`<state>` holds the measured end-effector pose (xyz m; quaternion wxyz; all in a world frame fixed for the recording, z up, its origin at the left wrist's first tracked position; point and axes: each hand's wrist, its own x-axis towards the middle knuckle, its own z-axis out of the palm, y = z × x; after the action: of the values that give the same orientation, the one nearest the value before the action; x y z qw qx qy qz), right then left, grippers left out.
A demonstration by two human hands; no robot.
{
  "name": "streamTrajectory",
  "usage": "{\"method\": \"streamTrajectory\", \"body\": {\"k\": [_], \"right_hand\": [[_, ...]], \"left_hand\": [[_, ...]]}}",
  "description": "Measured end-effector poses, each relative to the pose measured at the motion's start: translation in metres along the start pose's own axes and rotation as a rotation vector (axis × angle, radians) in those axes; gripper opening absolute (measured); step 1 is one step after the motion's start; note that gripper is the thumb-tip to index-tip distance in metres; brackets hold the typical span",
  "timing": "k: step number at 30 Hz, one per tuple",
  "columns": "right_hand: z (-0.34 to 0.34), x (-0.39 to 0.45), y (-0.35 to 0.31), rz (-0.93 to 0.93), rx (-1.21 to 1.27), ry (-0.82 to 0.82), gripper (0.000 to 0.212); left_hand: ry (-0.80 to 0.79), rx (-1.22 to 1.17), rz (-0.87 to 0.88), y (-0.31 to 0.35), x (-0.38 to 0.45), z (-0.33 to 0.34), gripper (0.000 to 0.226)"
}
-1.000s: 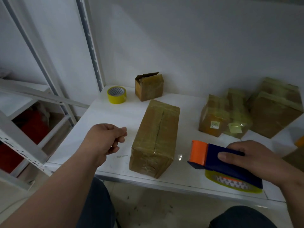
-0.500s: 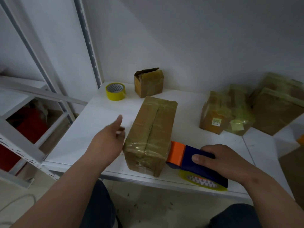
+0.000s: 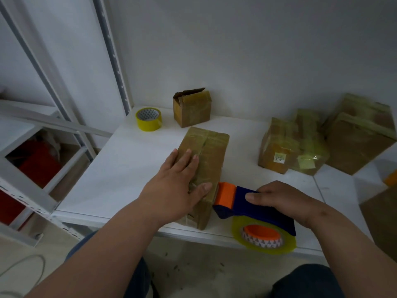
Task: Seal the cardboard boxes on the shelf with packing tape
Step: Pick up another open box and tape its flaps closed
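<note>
White metal shelf board (image 3: 133, 168) against a pale wall, grey uprights at left. Centre stage, a long brown cardboard box wrapped in tape (image 3: 211, 151) lies near the front edge. Left hand (image 3: 178, 186) presses flat on it, fingers straight. Right hand (image 3: 281, 201) grips a blue-and-orange tape dispenser (image 3: 247, 207), its orange nose touching the box's right side. Behind: a yellow tape roll (image 3: 148, 119), a small open-flapped carton (image 3: 191, 107), taped boxes at right (image 3: 277, 147).

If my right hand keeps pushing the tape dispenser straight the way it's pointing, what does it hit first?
Probably the long cardboard box: the tape dispenser in your right hand already has its orange nose at the box's near right side, seemingly touching.
</note>
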<state>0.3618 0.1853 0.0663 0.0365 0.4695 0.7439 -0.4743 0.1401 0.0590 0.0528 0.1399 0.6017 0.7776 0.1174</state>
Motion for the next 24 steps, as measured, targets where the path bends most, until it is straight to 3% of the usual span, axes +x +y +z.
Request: {"method": "streamTrajectory", "body": {"k": [6,14,17,21,24], "right_hand": [[-0.006,0.005,0.003,0.212,0.279,-0.151,0.058],[-0.006,0.000,0.000,0.282,0.382,-0.200,0.054],[-0.001,-0.009,-0.002,0.216,0.295,-0.116,0.061],[0.010,-0.020,0.002,0.029,-0.020,0.106,0.047],[0.014,-0.024,0.001,-0.004,-0.120,0.160,0.047]], "left_hand": [[-0.016,0.012,-0.007,0.000,0.000,0.001,0.081],[-0.043,-0.004,-0.009,0.002,0.001,0.000,0.080],[-0.060,-0.016,-0.016,0.003,0.001,-0.003,0.079],[-0.061,-0.016,-0.020,0.005,0.002,-0.004,0.080],[-0.063,-0.014,-0.024,0.004,0.002,-0.003,0.080]]}}
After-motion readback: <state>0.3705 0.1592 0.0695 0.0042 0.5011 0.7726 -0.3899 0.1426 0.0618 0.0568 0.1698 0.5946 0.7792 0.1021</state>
